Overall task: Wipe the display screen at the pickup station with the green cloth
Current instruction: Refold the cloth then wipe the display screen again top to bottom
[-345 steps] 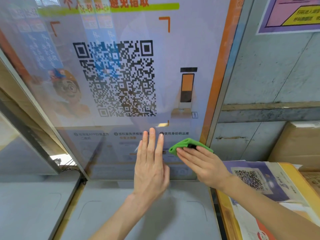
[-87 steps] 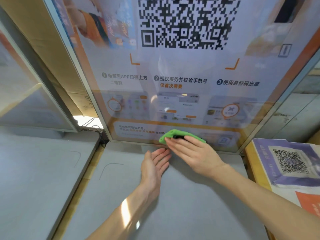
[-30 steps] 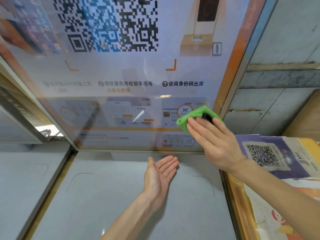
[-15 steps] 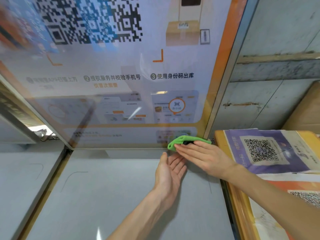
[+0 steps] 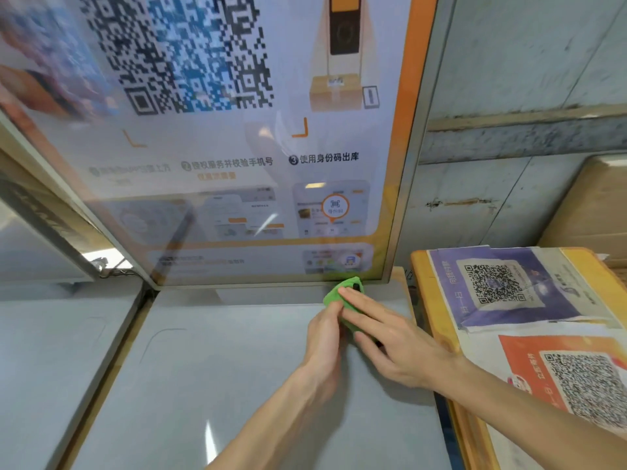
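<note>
Screen: the screen (image 5: 237,147) fills the upper left, tilted back, showing a large QR code, three numbered steps and an orange border; its bottom right corner sits just above the hands.
Counter: the grey counter (image 5: 220,368) runs out from the foot of the screen towards the camera, and both forearms reach across it.
Side table: a wooden side table (image 5: 420,283) stands just to the right of the counter, with a cardboard box (image 5: 590,212) behind it against the wall.
Posters: a purple poster (image 5: 502,286) with a QR code lies at the table's far end, and an orange poster (image 5: 559,371) lies nearer the camera.
Right hand: the right hand (image 5: 397,344) comes in from the lower right, palm down and fingers straight and spread, pressing flat on the cloth (the index tip reaches nearly to the screen's frame); it clasps nothing.
Left hand: the left hand (image 5: 324,337) stands on edge, palm turned to the right, its fingers nearly straight and touching the cloth's left side, not wrapped round it.
Cloth: the green cloth (image 5: 331,296) lies bunched on the counter between the two hands, right below the screen's lower right corner, mostly covered by the right fingers.
</note>
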`<state>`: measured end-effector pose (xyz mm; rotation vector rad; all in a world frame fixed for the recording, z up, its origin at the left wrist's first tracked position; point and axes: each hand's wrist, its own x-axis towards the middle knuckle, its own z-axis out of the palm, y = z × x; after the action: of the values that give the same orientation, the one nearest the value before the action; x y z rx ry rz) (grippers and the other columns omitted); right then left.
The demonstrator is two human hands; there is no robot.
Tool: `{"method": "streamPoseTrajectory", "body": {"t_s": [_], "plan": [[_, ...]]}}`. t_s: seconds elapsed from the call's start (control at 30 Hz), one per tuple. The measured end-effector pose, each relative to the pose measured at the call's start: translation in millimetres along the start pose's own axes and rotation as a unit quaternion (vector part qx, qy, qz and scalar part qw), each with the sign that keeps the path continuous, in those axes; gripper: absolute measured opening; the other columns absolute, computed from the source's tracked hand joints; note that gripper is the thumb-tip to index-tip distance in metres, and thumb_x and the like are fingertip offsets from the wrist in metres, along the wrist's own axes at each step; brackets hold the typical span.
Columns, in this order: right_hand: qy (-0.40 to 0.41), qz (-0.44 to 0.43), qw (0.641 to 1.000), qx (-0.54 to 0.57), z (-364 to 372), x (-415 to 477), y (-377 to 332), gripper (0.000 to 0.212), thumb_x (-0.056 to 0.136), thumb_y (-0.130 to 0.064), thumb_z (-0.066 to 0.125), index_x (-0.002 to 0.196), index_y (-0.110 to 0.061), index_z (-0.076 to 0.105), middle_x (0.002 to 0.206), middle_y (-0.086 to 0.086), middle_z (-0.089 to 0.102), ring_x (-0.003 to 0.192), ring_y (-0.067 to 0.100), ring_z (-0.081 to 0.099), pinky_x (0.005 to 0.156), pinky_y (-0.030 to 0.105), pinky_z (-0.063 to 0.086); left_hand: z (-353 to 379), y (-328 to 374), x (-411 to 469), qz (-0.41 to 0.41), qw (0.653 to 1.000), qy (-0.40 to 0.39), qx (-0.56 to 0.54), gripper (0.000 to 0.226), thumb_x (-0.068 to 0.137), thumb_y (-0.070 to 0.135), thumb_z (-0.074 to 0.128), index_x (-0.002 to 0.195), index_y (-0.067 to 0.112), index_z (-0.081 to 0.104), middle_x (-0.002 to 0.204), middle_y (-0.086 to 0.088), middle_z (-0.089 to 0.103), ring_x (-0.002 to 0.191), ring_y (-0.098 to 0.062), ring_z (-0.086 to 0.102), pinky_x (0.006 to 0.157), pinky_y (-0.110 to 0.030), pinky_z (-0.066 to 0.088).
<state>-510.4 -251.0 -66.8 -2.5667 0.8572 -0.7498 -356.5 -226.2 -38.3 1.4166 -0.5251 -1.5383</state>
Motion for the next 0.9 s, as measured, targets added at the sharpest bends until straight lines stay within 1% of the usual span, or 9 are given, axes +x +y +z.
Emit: {"method": "streamPoseTrajectory", "body": {"t_s": [0.13, 0.23, 0.33, 0.43, 0.5, 0.6, 0.73, 0.83, 0.9], "plan": [[0.054, 0.087, 0.992, 0.067, 0, 8, -43, 0.044, 0.109, -0.021, 0.046, 0.152, -0.014, 0.053, 0.165, -0.006, 0.039, 0.154, 0.008, 0.033, 0.125, 0.025, 0.028, -21, 8, -17, -0.009, 0.999, 0.012, -0.044, 0.037, 0.109, 0.032, 0.041, 0.117, 0.012, 0.071, 0.094, -0.006, 0.079, 0.083, -0.018, 0.073, 0.078, -0.033, 0.056], [0.121, 0.13, 0.979, 0.097, 3, 21, -80, 0.039, 0.107, -0.018, 0.048, 0.143, -0.012, 0.061, 0.156, -0.007, 0.049, 0.147, 0.002, 0.041, 0.12, 0.02, 0.031, -40, 13, -34, 0.018, 0.999, 0.014, -0.04, 0.034, 0.102, 0.028, 0.054, 0.126, 0.006, 0.062, 0.113, -0.017, 0.075, 0.097, -0.024, 0.072, 0.089, -0.042, 0.056], [0.159, 0.215, 0.958, 0.105, 13, 34, -116, 0.041, 0.104, -0.025, 0.056, 0.144, -0.016, 0.056, 0.147, -0.011, 0.048, 0.139, -0.001, 0.044, 0.117, 0.022, 0.035, -66, 18, -59, 0.049, 0.999, 0.022, -0.002, 0.023, 0.1, 0.014, 0.057, 0.122, 0.008, 0.056, 0.106, -0.016, 0.072, 0.089, -0.024, 0.07, 0.082, -0.039, 0.056], [0.129, 0.379, 0.882, 0.249, 27, 46, -156, 0.068, 0.096, -0.042, 0.07, 0.154, -0.024, 0.041, 0.145, -0.006, 0.05, 0.13, 0.011, 0.055, 0.111, 0.037, 0.048, -101, 23, -92, 0.072, 0.997, 0.018, 0.032, 0.017, 0.101, 0.014, 0.06, 0.119, 0.013, 0.059, 0.107, -0.014, 0.077, 0.096, -0.029, 0.076, 0.088, -0.045, 0.06], [0.125, 0.431, 0.833, 0.322, 37, 53, -182, 0.066, 0.093, -0.036, 0.077, 0.148, -0.021, 0.044, 0.134, 0.004, 0.062, 0.113, 0.018, 0.068, 0.102, 0.046, 0.056, -126, 26, -116, 0.089, 0.994, 0.024, 0.054, 0.014, 0.101, 0.014, 0.063, 0.114, 0.016, 0.06, 0.102, -0.012, 0.079, 0.092, -0.029, 0.077, 0.089, -0.05, 0.062], [0.128, 0.448, 0.831, 0.304, 55, 55, -217, 0.052, 0.09, -0.023, 0.082, 0.134, -0.017, 0.055, 0.114, 0.003, 0.069, 0.096, 0.014, 0.07, 0.098, 0.043, 0.057, -165, 25, -147, 0.124, 0.987, 0.026, 0.094, 0.015, 0.099, 0.01, 0.067, 0.112, 0.013, 0.061, 0.098, -0.01, 0.079, 0.085, -0.025, 0.078, 0.078, -0.046, 0.065], [0.091, 0.486, 0.82, 0.287, 79, 52, -267, 0.05, 0.086, -0.027, 0.084, 0.129, -0.021, 0.059, 0.101, -0.003, 0.066, 0.096, 0.017, 0.068, 0.099, 0.045, 0.055, -221, 14, -186, 0.146, 0.972, 0.03, 0.183, 0.016, 0.097, 0.009, 0.069, 0.11, 0.011, 0.061, 0.097, -0.011, 0.078, 0.08, -0.019, 0.078, 0.067, -0.034, 0.064], [0.053, 0.493, 0.822, 0.279, 98, 50, -294, 0.03, 0.088, -0.022, 0.082, 0.112, -0.022, 0.065, 0.093, 0.002, 0.068, 0.091, 0.03, 0.073, 0.08, 0.051, 0.063, -255, 1, -205, 0.141, 0.955, 0.042, 0.258, 0.015, 0.095, 0.016, 0.072, 0.105, 0.018, 0.06, 0.096, -0.012, 0.075, 0.083, -0.024, 0.076, 0.075, -0.046, 0.063], [0.029, 0.49, 0.825, 0.28, 110, 49, -313, 0.026, 0.092, -0.022, 0.078, 0.11, -0.026, 0.061, 0.094, 0.001, 0.067, 0.082, 0.024, 0.073, 0.062, 0.038, 0.063, -275, -7, -213, 0.136, 0.942, 0.053, 0.302, 0.015, 0.096, 0.019, 0.072, 0.1, 0.021, 0.058, 0.093, -0.006, 0.073, 0.082, -0.02, 0.074, 0.069, -0.034, 0.062]]}}
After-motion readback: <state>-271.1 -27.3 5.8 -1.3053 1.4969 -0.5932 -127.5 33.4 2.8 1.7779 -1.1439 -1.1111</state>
